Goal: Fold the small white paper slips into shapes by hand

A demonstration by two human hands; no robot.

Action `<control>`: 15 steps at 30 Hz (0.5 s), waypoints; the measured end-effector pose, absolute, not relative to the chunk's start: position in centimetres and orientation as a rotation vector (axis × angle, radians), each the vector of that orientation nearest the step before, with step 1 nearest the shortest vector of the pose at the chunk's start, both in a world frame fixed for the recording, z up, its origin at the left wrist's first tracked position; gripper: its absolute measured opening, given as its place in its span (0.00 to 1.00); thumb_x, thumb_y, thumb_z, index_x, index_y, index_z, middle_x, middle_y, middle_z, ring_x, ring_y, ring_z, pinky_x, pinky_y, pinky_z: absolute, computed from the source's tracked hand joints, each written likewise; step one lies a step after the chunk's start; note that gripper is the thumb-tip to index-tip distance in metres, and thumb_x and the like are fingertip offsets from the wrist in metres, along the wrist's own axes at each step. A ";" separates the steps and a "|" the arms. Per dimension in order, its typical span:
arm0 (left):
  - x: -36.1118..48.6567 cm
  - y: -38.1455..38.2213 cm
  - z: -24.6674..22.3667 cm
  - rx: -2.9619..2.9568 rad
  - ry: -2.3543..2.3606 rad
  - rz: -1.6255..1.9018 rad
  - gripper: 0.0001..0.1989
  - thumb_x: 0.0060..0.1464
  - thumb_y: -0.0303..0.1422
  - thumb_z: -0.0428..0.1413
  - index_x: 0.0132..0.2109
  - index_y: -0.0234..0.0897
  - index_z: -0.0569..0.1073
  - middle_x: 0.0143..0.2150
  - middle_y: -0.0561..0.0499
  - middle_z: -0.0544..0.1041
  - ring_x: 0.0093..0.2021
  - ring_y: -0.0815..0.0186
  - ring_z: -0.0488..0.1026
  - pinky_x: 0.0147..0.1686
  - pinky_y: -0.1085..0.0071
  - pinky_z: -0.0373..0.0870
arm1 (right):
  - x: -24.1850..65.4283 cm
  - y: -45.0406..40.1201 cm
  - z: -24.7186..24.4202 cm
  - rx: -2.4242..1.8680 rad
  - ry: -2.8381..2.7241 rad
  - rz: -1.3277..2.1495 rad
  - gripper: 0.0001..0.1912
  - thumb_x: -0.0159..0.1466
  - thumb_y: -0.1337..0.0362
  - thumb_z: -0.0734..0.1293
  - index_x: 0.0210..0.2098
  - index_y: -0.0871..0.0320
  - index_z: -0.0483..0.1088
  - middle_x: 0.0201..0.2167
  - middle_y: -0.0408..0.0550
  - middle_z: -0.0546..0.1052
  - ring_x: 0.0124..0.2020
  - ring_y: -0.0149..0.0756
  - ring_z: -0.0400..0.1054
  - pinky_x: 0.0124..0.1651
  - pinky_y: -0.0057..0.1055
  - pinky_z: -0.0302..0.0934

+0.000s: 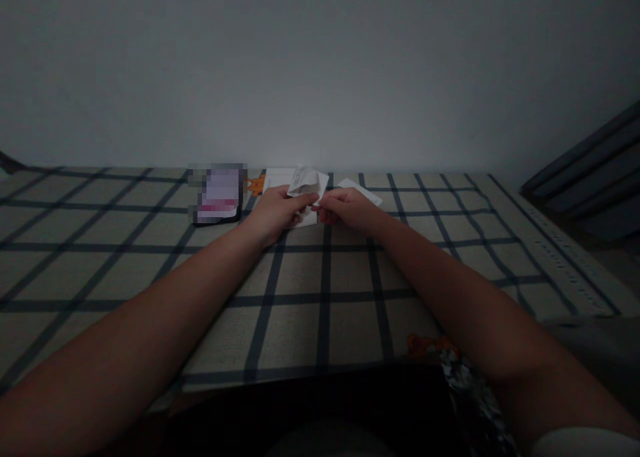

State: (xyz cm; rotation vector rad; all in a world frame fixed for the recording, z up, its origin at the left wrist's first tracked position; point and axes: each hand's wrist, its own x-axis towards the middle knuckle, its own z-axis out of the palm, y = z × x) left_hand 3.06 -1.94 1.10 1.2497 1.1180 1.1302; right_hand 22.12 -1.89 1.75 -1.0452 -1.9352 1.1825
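Note:
A small white paper packet [306, 180] is pinched in my left hand [281, 210], its top edge standing up and slightly crumpled. My right hand [346, 207] is closed at the packet's right side, fingertips pressed together close to my left thumb; whatever is between them is too small to make out. Under and behind my left hand lies a white sheet or packet [277, 176] on the checked cloth. Another white piece of paper [361, 190] lies behind my right hand.
A phone-like dark-edged object [220, 194], partly blurred, lies left of my hands. The checked tablecloth [300, 277] meets a grey wall behind. Crinkled shiny material [473, 390] is near the front edge, and dark folded fabric [595, 177] stands at the right.

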 end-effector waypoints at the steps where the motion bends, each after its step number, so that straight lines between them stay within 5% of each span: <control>1: 3.0 -2.0 1.1 1.265 1.128 1.136 0.19 0.38 0.40 0.72 0.34 0.34 0.78 0.27 0.50 0.77 0.21 0.72 0.65 0.20 0.75 0.56 | 22.1 -1.9 1.7 -1.044 -1.938 1.183 0.17 0.68 0.57 0.63 0.27 0.59 0.73 0.25 0.44 0.76 0.28 0.29 0.68 0.36 0.27 0.62; 15: 3.1 -2.1 0.8 1.339 1.184 1.187 0.17 0.40 0.39 0.69 0.36 0.34 0.79 0.28 0.50 0.77 0.23 0.70 0.67 0.22 0.74 0.59 | 22.2 -2.2 1.9 -1.063 -2.014 1.113 0.19 0.70 0.54 0.64 0.28 0.60 0.74 0.25 0.43 0.75 0.27 0.28 0.67 0.34 0.28 0.58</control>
